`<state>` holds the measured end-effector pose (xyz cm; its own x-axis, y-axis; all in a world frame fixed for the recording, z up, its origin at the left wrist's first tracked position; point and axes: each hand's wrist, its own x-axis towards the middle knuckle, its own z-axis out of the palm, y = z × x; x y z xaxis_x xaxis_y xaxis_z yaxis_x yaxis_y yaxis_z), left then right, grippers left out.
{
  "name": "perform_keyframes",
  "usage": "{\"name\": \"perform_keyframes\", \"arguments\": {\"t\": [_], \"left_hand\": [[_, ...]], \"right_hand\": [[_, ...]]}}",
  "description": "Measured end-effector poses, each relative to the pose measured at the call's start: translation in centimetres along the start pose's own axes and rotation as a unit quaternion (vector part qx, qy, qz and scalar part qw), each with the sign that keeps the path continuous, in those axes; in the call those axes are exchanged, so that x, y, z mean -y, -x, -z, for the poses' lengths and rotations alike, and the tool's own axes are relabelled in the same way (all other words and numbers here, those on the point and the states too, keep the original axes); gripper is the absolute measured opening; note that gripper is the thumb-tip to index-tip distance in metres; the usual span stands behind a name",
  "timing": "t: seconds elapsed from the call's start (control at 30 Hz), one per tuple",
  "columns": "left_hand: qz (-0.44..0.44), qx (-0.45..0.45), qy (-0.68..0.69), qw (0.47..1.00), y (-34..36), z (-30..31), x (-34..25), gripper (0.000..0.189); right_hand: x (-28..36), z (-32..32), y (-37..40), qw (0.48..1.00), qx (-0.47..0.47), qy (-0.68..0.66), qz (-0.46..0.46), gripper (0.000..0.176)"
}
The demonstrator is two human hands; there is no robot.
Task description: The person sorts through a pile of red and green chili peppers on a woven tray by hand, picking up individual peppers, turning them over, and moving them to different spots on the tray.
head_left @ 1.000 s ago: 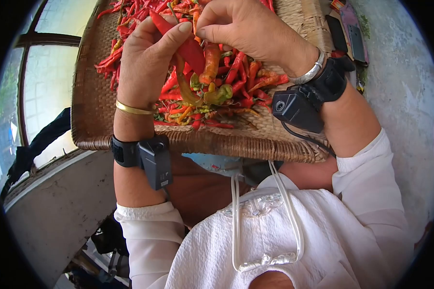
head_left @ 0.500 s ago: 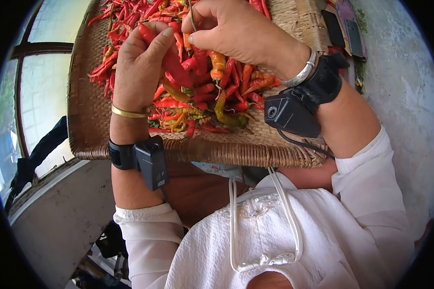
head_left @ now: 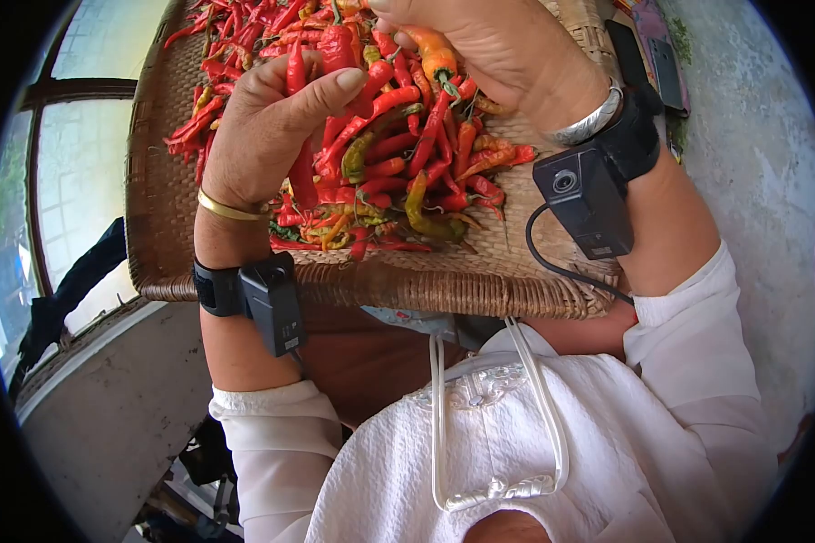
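Observation:
My left hand (head_left: 272,127) is over the left part of the pepper pile, its fingers curled round a red chili pepper (head_left: 296,71) and its thumb stretched out to the right. Below that thumb another long red chili pepper (head_left: 303,176) hangs down. At the top edge of the view, my right hand (head_left: 503,54) has an orange chili pepper (head_left: 436,56) against its curled fingers, stem end down; its fingertips are partly cut off. Between the hands is a wrinkled red chili pepper (head_left: 338,47) with its green stem up.
A shallow woven basket (head_left: 480,294) holds the heap of red, orange and greenish chili peppers (head_left: 389,167). Past its right side lie two dark phones (head_left: 666,72). A window (head_left: 86,181) stands at the left. Each forearm carries a strapped black camera (head_left: 584,199) with a cable.
My hands have moved apart, the right one up and to the right with the orange pepper. My left thumb has swung rightward, away from the pepper it pressed.

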<state>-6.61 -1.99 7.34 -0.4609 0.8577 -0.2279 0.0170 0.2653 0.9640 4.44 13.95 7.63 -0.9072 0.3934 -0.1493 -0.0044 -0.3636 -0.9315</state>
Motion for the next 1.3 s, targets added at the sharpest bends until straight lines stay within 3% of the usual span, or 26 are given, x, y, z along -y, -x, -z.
{"name": "perform_keyframes", "arguments": {"t": [0.13, 0.2, 0.27, 0.3, 0.4, 0.43, 0.5, 0.6, 0.63, 0.73, 0.87, 0.97, 1.07, 1.17, 1.23, 1.3], "left_hand": [[-0.047, -0.059, 0.098, 0.992, -1.1, 3.2, -0.3, 0.015], [-0.075, -0.084, 0.116, 0.987, -2.4, 4.6, -0.2, 0.018], [-0.127, -0.157, 0.248, 0.947, -3.4, 5.6, -0.1, 0.030], [-0.126, -0.158, 0.248, 0.947, -3.9, 6.3, 0.4, 0.030], [-0.050, -0.136, 0.237, 0.961, -4.2, 6.3, 1.5, 0.032], [-0.064, -0.122, 0.185, 0.973, -3.6, 4.5, 1.1, 0.030], [-0.039, -0.098, 0.139, 0.985, -3.2, 2.4, 1.3, 0.027], [-0.012, -0.080, 0.114, 0.990, -2.3, -0.6, 1.1, 0.024], [-0.012, -0.080, 0.114, 0.990, -1.9, -0.6, 1.0, 0.024], [0.015, 0.041, 0.171, 0.984, -1.3, -0.5, 1.0, 0.016], [0.015, 0.033, 0.197, 0.980, -1.1, 0.1, 1.2, 0.013], [0.013, 0.004, 0.182, 0.983, -1.2, 0.6, 1.1, 0.010], [-0.066, -0.064, 0.205, 0.975, -1.8, 2.7, 0.9, 0.011], [-0.127, -0.150, 0.292, 0.936, -3.3, 5.9, 1.4, 0.024], [-0.114, -0.109, 0.344, 0.926, -3.8, 6.9, 2.0, 0.028], [-0.029, -0.225, 0.420, 0.879, -4.3, 6.4, 2.9, 0.024]], "right_hand": [[0.5, 0.4, 0.0, 0.998, -0.036, 0.051, 0.019, 0.011], [0.2, 0.6, 0.2, 1.000, 0.027, 0.010, -0.002, 0.011], [-0.5, 0.5, 0.1, 0.999, 0.032, 0.008, -0.002, 0.011], [-0.6, 0.3, 0.0, 0.999, 0.037, 0.007, -0.002, 0.011], [0.7, 0.7, 1.1, 0.991, 0.116, -0.057, -0.031, 0.011], [0.6, 0.3, 0.8, 0.991, 0.116, -0.057, -0.031, 0.011], [0.0, -0.6, 0.2, 0.998, 0.018, 0.046, -0.049, 0.011], [-0.3, -0.5, 0.0, 0.996, 0.065, 0.055, -0.041, 0.011], [-0.2, -0.4, 0.1, 0.996, 0.065, 0.055, -0.040, 0.011], [-0.2, -0.3, 0.6, 0.989, 0.123, 0.056, -0.056, 0.009], [0.0, 0.0, 1.0, 0.991, 0.119, 0.029, -0.051, 0.012], [-0.5, 0.1, 0.7, 0.995, 0.087, 0.024, -0.051, 0.018], [-1.1, 0.6, 0.1, 0.999, 0.030, -0.016, -0.033, 0.025], [-1.0, 0.9, 0.2, 0.999, -0.004, -0.038, -0.026, 0.026], [-1.1, 0.7, 0.0, 0.998, 0.039, -0.024, -0.047, 0.024], [-1.2, 0.2, -0.3, 0.997, 0.043, 0.033, -0.062, 0.022]]}}
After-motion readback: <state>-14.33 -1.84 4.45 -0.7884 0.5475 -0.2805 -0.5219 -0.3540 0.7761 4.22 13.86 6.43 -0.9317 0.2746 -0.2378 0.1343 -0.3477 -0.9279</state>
